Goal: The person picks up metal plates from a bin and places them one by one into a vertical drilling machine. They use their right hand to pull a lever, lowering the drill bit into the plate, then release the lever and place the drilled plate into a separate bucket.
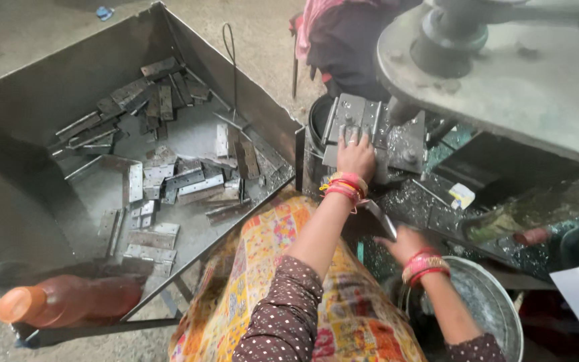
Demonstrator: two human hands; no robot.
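Note:
My left hand presses flat on a grey metal hinge that lies on the machine bed under a big round press head. Red and yellow bangles ring that wrist. My right hand, also bangled, grips another metal hinge piece low beside the machine, just above a round metal bucket. A patterned yellow cloth covers my lap.
A large sheet-metal bin on my left holds several loose hinges. An orange plastic bottle lies at its near corner. Metal shavings litter the machine table. Another person in dark clothes sits behind the machine.

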